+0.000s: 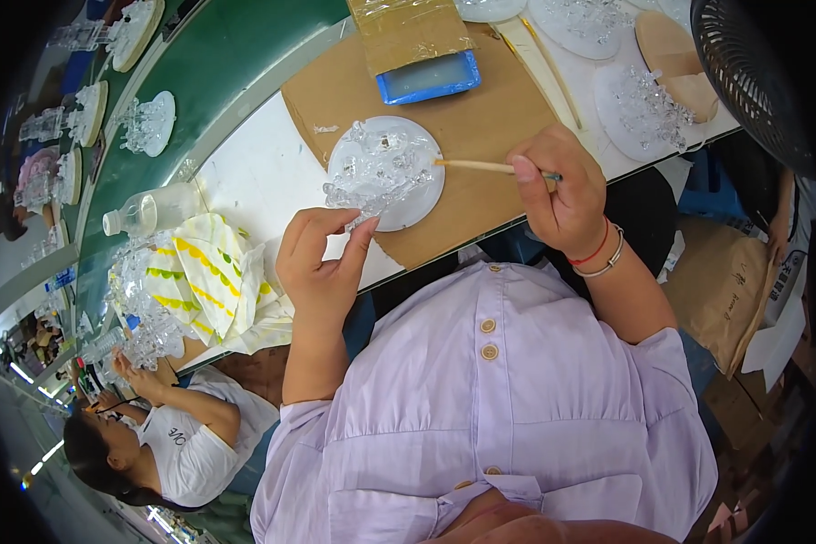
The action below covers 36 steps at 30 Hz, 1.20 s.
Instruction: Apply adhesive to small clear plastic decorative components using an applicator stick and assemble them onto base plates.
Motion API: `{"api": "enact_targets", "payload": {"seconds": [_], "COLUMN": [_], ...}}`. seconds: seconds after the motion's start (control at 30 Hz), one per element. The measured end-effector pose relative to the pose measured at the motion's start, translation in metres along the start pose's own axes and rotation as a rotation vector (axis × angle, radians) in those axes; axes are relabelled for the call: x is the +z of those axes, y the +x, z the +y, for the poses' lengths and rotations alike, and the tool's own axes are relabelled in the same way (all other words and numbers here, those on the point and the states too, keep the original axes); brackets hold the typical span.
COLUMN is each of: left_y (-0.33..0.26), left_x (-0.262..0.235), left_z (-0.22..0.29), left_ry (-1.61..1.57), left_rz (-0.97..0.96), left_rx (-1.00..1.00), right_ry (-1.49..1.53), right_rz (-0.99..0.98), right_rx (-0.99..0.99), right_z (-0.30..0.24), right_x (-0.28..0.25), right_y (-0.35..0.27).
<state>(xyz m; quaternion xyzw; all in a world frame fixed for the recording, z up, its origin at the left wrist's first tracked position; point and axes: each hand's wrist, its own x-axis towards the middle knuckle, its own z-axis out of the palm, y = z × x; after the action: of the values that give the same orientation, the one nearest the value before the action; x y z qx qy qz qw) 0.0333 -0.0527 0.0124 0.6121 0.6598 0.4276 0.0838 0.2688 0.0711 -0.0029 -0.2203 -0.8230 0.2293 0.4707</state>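
Note:
A round white plate [414, 210] carrying clear plastic parts [385, 163] lies on a sheet of brown cardboard in front of me. My left hand [315, 257] pinches a clear plastic piece [364, 201] at the plate's near left edge, between thumb and fingertips. The exact shape of that piece is hard to make out. From the right, my right hand [560, 190] grips a thin wooden stick like a fine brush [480, 166]. Its tip points left and reaches the plate's right rim.
Behind the plate stands a blue tray [429, 80] under a cardboard flap. A clear bottle [154, 210] and a patterned cloth [210, 281] lie left. More clear pieces on white discs [639, 122] sit right, beside a dark fan [752, 77]. A co-worker [177, 435] works at left near a green belt [218, 54].

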Motion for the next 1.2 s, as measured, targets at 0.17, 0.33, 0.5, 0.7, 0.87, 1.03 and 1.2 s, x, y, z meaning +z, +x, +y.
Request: {"api": "enact_targets", "payload": {"seconds": [0.17,0.33,0.5,0.7,0.87,1.03,1.2], "left_y": [0.002,0.01,0.064,0.174,0.232,0.251,0.242], "left_x": [0.002,-0.015,-0.027,-0.038,-0.054,-0.083,-0.099], "left_z": [-0.001,-0.014,-0.066,-0.174,-0.236,-0.268,-0.235], "left_ry": [-0.016,-0.149,-0.316,0.31,0.522,0.899,0.733], "left_rz": [-0.01,0.04,0.404,0.839,0.74,0.297,0.267], "left_rx": [0.004,0.025,-0.14,-0.153,-0.351,-0.386,-0.293], "right_ry": [0.071,0.084,-0.005,0.099,0.128,0.231,0.189], "right_rz": [-0.04,-0.033,0.025,0.01,0.029,0.144,0.199], "right_rx": [-0.002,-0.039,0.054,0.111,0.157,0.118,0.123], "right_z": [-0.009,-0.009,-0.014,-0.028,-0.027,-0.019,-0.01], "right_x": [0.003,0.009,-0.001,-0.023,-0.039,-0.047,-0.044], "right_y": [-0.002,0.001,-0.004,-0.005,-0.012,-0.014,0.012]}}
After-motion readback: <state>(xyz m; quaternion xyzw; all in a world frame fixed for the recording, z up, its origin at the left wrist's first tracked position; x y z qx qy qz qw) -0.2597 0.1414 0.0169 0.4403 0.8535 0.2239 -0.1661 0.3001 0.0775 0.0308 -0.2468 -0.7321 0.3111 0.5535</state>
